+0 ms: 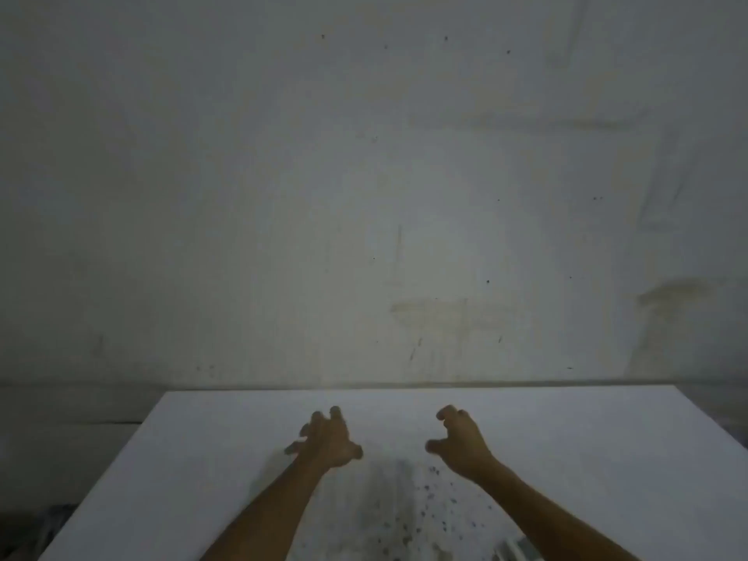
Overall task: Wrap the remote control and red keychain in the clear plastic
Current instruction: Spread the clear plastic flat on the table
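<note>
My left hand [330, 439] hovers over the far middle of a white table [202, 459], fingers spread and curled, holding nothing. To its right, my right hand [459, 437] is held the same way, fingers apart and bent, also without anything in it. Both forearms reach in from the bottom edge. No remote control or red keychain shows in this dim, blurred view. At the bottom edge, a pale, shiny patch [516, 550] lies under my right forearm; I cannot tell whether it is the clear plastic.
A stained, pale wall [364, 196] stands right behind the table's far edge. Dark specks and a grey smear [409, 504] mark the tabletop between my arms. The floor drops away in shadow at the left [60, 459].
</note>
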